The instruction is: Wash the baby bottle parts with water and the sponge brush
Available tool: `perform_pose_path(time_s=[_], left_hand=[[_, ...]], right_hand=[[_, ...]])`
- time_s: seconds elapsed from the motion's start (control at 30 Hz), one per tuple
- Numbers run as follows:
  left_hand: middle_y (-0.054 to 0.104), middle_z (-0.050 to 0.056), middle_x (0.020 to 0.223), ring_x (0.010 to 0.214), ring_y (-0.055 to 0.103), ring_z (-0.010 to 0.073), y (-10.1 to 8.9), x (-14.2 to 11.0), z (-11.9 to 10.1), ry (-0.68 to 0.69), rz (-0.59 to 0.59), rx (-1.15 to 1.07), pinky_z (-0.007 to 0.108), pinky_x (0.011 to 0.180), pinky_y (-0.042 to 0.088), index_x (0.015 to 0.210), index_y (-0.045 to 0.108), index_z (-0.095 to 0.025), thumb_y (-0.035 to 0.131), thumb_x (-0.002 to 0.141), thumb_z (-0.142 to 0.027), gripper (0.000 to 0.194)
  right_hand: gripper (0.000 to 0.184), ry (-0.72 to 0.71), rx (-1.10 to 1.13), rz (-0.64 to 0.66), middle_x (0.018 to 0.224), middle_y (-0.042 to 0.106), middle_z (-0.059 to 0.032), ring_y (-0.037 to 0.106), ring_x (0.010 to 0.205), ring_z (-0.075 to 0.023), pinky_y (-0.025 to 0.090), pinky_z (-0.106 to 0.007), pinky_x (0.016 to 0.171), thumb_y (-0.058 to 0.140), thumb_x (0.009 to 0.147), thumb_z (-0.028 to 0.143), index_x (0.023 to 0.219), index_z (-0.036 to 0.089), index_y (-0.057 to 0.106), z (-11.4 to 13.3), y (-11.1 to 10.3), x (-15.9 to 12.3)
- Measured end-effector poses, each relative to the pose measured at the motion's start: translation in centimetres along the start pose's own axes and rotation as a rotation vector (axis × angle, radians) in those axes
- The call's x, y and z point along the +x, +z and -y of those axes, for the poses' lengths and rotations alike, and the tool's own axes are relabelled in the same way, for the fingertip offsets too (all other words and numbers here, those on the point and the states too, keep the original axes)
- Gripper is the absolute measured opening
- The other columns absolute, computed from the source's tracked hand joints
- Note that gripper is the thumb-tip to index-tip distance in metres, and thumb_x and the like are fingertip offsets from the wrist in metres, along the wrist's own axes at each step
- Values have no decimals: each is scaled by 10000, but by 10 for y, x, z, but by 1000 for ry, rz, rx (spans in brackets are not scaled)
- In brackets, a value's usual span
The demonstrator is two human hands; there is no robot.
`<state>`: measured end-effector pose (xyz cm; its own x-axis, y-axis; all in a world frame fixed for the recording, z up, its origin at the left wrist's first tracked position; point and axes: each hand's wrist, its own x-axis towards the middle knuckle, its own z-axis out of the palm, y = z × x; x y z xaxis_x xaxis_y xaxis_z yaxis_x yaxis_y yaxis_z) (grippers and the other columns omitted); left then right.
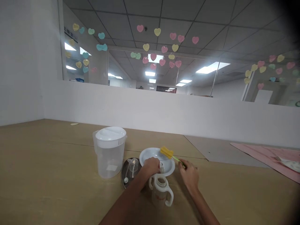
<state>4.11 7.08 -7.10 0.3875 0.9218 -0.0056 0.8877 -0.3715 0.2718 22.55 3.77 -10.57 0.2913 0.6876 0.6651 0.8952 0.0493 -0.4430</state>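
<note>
My right hand [189, 175] is closed on the thin green handle of a sponge brush [167, 152], whose yellow head is over the far right rim of a white bowl [146, 152]. Over the bowl's near left side, my left hand [152, 165] is closed. A small whitish piece [162, 167] shows at its fingers, too small to name. Just in front of the bowl stands a clear baby bottle [160, 193] with two white handles, its top uncovered. Left of the bowl, partly behind my left arm, a dark round tray [124, 175] bears a clear cap [133, 164] and a straw with a white weight [126, 180].
A lidded translucent pitcher [110, 156] stands at the left on the brown tabletop [58, 181]. A flat pale disc [74, 124] lies at the back. At the right are a grey sheet [225, 153] and a pink cloth [260, 154]. A white wall [145, 109] borders the table.
</note>
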Motion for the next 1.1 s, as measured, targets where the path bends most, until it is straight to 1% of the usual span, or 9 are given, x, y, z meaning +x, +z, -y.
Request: perform_pose_path(time_s=[0.07,0.33,0.57,0.7,0.83,0.9,0.97,1.0,1.1], left_hand=[[656,76,887,846,605,239,0,-1,2,3,9,-7,326,714,471,826,656,-193,599,621,-238,217],[664,56,875,797,604,203,-2,-1,10,11,19,-36,275,680,465,829,650,-189,604,605,-325,266],[666,81,865,812,614,234,-3,-5,7,-25,-29,31,316,686,476,818,659,-181,600,613,-324,257],[658,121,876,844,607,250,-15,-9,6,-54,-101,82,333,709,470,830,653,-151,590,642,-310,254],[658,110,894,846,606,224,-44,-22,0,-75,-146,87,300,728,456,850,652,-159,569,683,-304,235],[659,110,884,837,605,236,-67,-42,-7,-94,-153,83,309,725,450,830,654,-152,592,668,-318,240],[653,91,911,883,589,244,-94,-73,-13,-104,-201,74,324,767,431,859,647,-168,565,696,-368,271],[649,55,926,899,583,222,-107,-92,-14,-92,-261,51,315,779,424,908,631,-203,484,752,-420,305],[615,-28,1016,1030,517,189,-140,-148,-1,-46,-638,-76,289,827,398,1108,543,-279,338,809,-465,408]], right_hand=[[376,-30,-14,-20,860,664,-56,549,682,-179,277,-311,719,341,774,350,867,185,666,1,-2,-1],[343,-137,-80,-105,776,665,-44,563,746,-188,249,-309,720,355,782,308,817,186,673,4,-5,-2],[371,-125,-89,-125,824,666,-53,561,759,-194,250,-315,718,330,793,332,849,189,667,-3,-3,0],[362,-112,-100,-121,844,666,-52,564,770,-194,260,-316,719,335,792,335,849,195,663,-6,-1,0],[364,-127,-110,-130,856,666,-61,566,778,-200,264,-320,725,333,793,333,854,190,662,-8,-1,0],[375,-121,-112,-137,854,667,-68,567,782,-205,264,-323,726,324,794,334,852,185,663,-7,-3,0],[390,-104,-111,-145,846,668,-68,568,775,-210,261,-327,725,314,793,341,850,183,666,-7,-6,1],[397,-96,-109,-150,844,668,-68,568,775,-212,260,-329,729,311,792,346,853,180,667,-7,-6,1],[404,-65,-99,-161,839,666,-70,563,785,-212,257,-329,743,312,786,347,864,173,668,-8,-7,2]])
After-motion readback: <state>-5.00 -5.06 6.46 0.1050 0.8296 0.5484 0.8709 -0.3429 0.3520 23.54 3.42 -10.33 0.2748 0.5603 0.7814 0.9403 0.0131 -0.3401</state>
